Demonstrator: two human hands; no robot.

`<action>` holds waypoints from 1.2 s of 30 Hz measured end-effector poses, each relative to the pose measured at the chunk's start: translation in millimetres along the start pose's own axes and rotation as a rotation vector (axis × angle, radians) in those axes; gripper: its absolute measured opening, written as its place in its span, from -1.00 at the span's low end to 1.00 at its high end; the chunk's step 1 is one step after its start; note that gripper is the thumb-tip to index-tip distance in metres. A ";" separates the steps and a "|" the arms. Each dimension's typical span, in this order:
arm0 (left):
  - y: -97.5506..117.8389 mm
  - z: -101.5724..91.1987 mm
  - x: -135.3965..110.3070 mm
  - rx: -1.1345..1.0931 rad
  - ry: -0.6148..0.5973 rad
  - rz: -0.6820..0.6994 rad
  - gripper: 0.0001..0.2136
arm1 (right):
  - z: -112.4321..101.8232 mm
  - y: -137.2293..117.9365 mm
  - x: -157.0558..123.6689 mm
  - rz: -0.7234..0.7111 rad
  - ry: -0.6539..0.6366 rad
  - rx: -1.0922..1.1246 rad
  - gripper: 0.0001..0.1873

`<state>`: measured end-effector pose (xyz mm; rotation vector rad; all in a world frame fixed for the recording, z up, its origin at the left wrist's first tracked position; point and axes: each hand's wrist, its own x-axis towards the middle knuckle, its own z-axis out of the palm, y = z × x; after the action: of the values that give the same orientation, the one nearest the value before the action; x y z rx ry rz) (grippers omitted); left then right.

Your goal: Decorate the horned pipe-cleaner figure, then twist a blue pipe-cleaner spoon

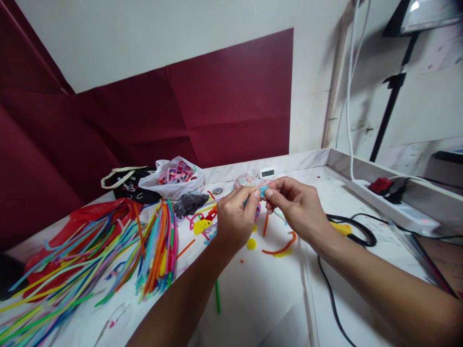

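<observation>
My left hand (237,212) and my right hand (294,202) meet above the middle of the table. Both are closed in a pinch on a small light-blue piece (265,191), which looks like fuzzy pipe cleaner; the fingers hide most of it. Below and around them lie an orange curved pipe cleaner (280,250), a yellow round piece (251,244) and a yellow striped piece (201,226). A green pipe cleaner (217,296) is partly covered by my left forearm.
Loose pipe cleaners (79,274) and a bundle (159,255) spread over the left side, partly on a red bag (54,241). Behind stand a white plastic bag (144,182), a black pouch (125,193) and a small digital clock (267,173). A power strip (394,207) and black cable (331,294) lie right.
</observation>
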<state>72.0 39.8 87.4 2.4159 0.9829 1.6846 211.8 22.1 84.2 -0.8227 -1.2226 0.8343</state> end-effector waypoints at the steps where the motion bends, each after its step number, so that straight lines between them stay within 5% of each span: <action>1: -0.3 0.3 0.0 -0.006 -0.001 -0.012 -0.83 | 0.3 -0.1 0.4 0.012 -0.003 0.011 -0.84; 9: -3.1 -0.7 1.8 -0.057 -0.050 -0.118 -0.85 | -2.0 5.1 3.9 0.017 -0.030 0.026 -0.83; 21: -8.1 3.8 0.4 0.217 -0.012 0.182 -0.83 | -8.3 18.9 2.7 -0.182 -0.080 -0.217 -0.84; 29: -11.3 0.7 3.2 0.089 -0.147 0.038 -0.80 | -14.7 17.5 7.0 -0.132 -0.082 -0.283 -0.85; 36: -19.7 -4.6 6.8 0.168 -0.276 -0.014 -0.80 | -23.0 5.5 12.5 -0.274 0.011 -0.520 -0.86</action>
<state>60.2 57.6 87.6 2.6440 1.1331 1.2623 235.8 33.7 81.4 -1.0392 -1.5290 0.2870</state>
